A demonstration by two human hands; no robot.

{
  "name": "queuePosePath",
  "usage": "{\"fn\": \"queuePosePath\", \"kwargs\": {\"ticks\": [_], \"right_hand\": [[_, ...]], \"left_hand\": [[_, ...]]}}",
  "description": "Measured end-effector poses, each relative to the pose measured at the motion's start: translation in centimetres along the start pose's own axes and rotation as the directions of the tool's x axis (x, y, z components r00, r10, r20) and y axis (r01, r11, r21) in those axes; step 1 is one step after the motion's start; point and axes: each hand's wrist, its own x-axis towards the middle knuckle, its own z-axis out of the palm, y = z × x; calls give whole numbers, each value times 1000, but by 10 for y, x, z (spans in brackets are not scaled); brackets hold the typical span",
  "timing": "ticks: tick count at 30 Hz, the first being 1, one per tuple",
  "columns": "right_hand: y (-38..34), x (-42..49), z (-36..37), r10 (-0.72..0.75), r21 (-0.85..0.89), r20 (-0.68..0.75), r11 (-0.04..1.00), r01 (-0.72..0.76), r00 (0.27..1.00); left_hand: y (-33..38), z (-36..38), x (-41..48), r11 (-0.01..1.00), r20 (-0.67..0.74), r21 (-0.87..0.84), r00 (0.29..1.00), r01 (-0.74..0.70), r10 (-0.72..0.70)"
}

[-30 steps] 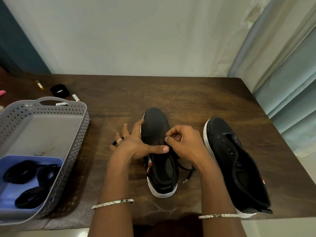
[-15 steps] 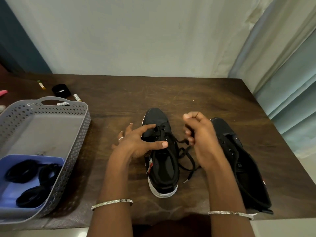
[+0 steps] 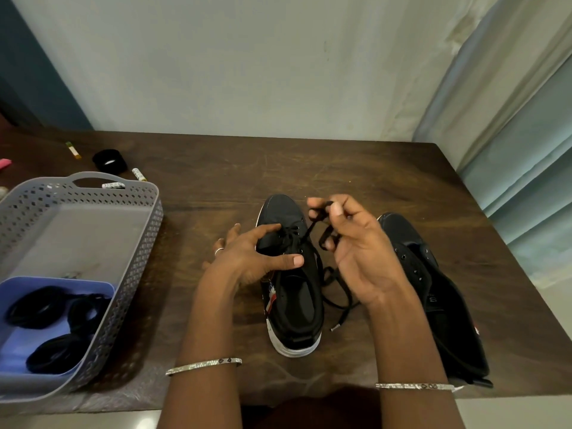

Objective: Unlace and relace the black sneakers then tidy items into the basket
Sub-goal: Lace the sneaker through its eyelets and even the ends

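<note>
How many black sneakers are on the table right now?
2. The centre sneaker stands in front of the person, left hand holding it, right hand pinching its lace. The right sneaker lies beside it, partly hidden behind the right forearm. No others visible.

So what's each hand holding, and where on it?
Right hand pinches the black shoelace along its slack length; left hand grips the laced sneaker across its eyelet area.

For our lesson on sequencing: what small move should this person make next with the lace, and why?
Probably lift the right hand farther to draw the shoelace through its eyelet: its fingers pinch the shoelace, slack loops lie beside the sneaker, and the left hand grips that sneaker steady.
</note>
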Motion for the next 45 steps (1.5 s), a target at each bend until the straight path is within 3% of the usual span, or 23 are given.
{"fn": "queuePosePath", "kwargs": {"ticks": [1,3,6,9,12,14,16,17,18,20,21,23,25,27,29,32,36,39,41,42,45], "right_hand": [[-5,-2,0,6,106,6,994,-7,1000],[-6,-1,0,87,104,-49,991,-81,995],[3,3,3,169,-241,-234,944,-226,957],[18,6,0,136,-557,-256,788,-262,957],[23,5,1,76,-810,-198,549,-207,977],[25,5,-2,53,-899,-141,411,-151,989],[26,7,-5,48,-928,-112,352,-122,993],[26,7,-6,56,-905,-97,410,-111,994],[25,6,-5,64,-831,-76,547,-99,995],[18,2,1,51,-471,-27,880,-58,998],[11,0,3,34,-253,-3,967,-34,999],[-1,-2,3,-14,11,-10,1000,14,1000],[-6,-3,0,-10,107,-36,994,13,999],[-4,-1,1,73,95,-91,993,-65,993],[6,3,-2,108,-163,-208,976,-143,972],[21,5,-5,71,-617,-221,762,-196,973],[24,6,-3,69,-845,-132,514,-149,989],[22,6,-6,78,-901,-118,411,-140,990],[24,6,-9,83,-891,-100,435,-127,991],[24,6,-8,68,-855,-78,509,-102,995],[18,5,-6,11,-485,-38,874,-28,999]], "left_hand": [[1,0,-1,1000,-2,-12,1000,4,-4],[3,0,-2,1000,-6,-23,1000,7,-7],[4,0,-2,1000,-9,-23,1000,14,-14],[3,1,-1,1000,-11,-16,1000,19,-19],[2,1,0,1000,-29,-24,999,13,-14],[3,1,-1,1000,-27,-18,999,24,-25],[3,0,-2,999,-27,-14,999,29,-30],[4,0,-2,999,-25,-17,999,31,-31],[5,0,-2,999,-23,-15,999,31,-32],[6,-1,-3,999,-17,-12,999,30,-30],[7,-1,-4,999,-12,-14,1000,29,-29],[8,-1,-5,999,-3,-23,1000,26,-27],[8,-1,-6,999,-3,-29,1000,25,-25],[7,-1,-5,999,-9,-29,1000,24,-24],[7,-1,-4,999,-9,-25,1000,29,-29],[7,0,-2,999,-18,-16,999,28,-28],[6,0,-1,1000,-30,-17,999,24,-25],[6,0,-2,999,-23,-12,999,34,-35],[6,-1,-3,1000,-20,-8,999,29,-29],[6,-1,-3,1000,-15,-9,1000,26,-26],[6,-1,-4,1000,10,-17,1000,22,-22]]}}
